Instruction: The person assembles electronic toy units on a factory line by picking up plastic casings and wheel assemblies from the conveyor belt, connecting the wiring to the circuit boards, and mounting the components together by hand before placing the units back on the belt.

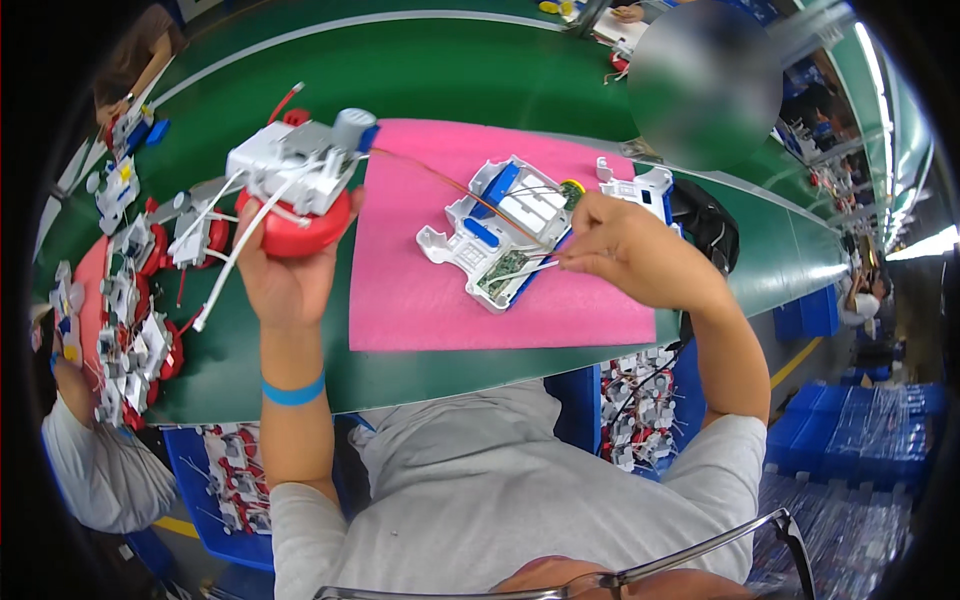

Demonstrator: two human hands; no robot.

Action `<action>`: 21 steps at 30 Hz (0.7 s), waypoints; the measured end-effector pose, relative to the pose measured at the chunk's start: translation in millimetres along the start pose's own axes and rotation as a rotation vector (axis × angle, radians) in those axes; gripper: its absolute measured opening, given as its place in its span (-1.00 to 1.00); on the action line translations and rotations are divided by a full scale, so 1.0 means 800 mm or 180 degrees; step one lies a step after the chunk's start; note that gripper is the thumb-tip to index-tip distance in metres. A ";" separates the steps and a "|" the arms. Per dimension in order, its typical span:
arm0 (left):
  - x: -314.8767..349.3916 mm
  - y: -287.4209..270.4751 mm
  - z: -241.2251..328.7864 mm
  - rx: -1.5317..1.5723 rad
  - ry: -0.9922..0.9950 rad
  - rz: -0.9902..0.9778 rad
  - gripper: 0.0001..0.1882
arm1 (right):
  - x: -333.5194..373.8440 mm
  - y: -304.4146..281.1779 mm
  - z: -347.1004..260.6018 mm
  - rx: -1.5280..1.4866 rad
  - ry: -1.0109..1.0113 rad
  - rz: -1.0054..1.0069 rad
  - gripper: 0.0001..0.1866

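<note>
My left hand (285,285) holds up a motor assembly with a round red base (300,235), white plastic parts and a grey cylinder, above the mat's left edge. White tubes or cables hang from it. A thin reddish-brown wire (440,178) runs from the assembly across to my right hand (640,250). There the fingers are pinched together on the wire's end, just over an open white housing (465,245). The housing lies tilted on the pink mat (400,315), with blue parts and a green circuit board (503,270) inside. My fingers hide the exact wire tip.
Another white housing (645,188) and a black bag-like thing (705,225) lie to the right. Several similar red-and-white assemblies (140,320) crowd the green table (230,375) at left. Blue bins (685,400) of assemblies stand below the table edge. Other people work at the far left and right.
</note>
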State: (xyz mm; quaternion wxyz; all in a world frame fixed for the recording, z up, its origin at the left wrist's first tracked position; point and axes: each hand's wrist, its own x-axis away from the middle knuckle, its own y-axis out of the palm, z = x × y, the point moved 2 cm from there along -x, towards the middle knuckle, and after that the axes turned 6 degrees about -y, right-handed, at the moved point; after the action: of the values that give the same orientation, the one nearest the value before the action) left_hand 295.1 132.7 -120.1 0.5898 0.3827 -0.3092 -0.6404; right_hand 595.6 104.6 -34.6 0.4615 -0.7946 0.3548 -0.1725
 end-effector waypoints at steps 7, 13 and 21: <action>-0.015 -0.011 -0.042 -0.0107 -0.0372 -0.0090 -0.35 | -0.042 0.057 0.022 -0.0843 0.0519 -0.0291 -0.88; -0.012 -0.017 -0.056 -0.0618 -0.0626 -0.0278 -0.34 | -0.057 0.073 0.049 -0.2823 0.1496 -0.0420 -0.83; -0.012 -0.029 -0.062 -0.0676 -0.0538 0.0106 -0.35 | -0.057 0.076 0.058 -0.2681 0.1329 -0.0513 -0.86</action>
State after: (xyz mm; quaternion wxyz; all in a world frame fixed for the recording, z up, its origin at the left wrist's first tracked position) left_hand 325.6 147.7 -163.8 0.6094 0.2576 -0.2945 -0.6896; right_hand 567.1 146.4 -108.1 0.0032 -0.8859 0.4162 -0.2048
